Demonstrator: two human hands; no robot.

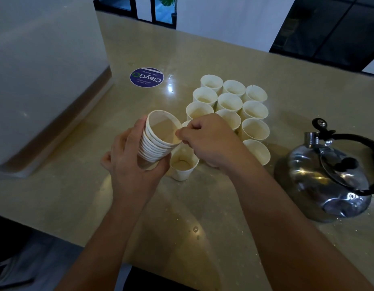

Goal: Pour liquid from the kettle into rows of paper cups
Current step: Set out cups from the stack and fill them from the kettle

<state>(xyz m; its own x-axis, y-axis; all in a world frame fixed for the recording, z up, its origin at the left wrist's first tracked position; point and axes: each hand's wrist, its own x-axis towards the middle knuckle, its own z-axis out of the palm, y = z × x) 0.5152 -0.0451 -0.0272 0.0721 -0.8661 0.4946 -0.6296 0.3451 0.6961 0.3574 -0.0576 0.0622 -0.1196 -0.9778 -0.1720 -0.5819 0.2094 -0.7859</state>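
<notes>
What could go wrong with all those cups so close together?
1. The right hand pinches the top rim of the stack held by the left hand; two cups might come off stuck together.
2. Both hands hover right over the near cup and the rows; a bump could tip several.
3. The kettle sits by the right forearm; an elbow could knock it.

- The kettle (pixel 329 177) at 3 o'clock is cut off by the right edge along its handle.
- Cups in the rows of paper cups (pixel 230 101) are partly covered by the right hand (pixel 209 141).
- The small print on the round sticker (pixel 146 77) at 11 o'clock cannot be read.
- The lower part of the nested cup stack (pixel 158 141) is hidden by the left hand (pixel 131 164) and its fingers (pixel 158 166).
</notes>
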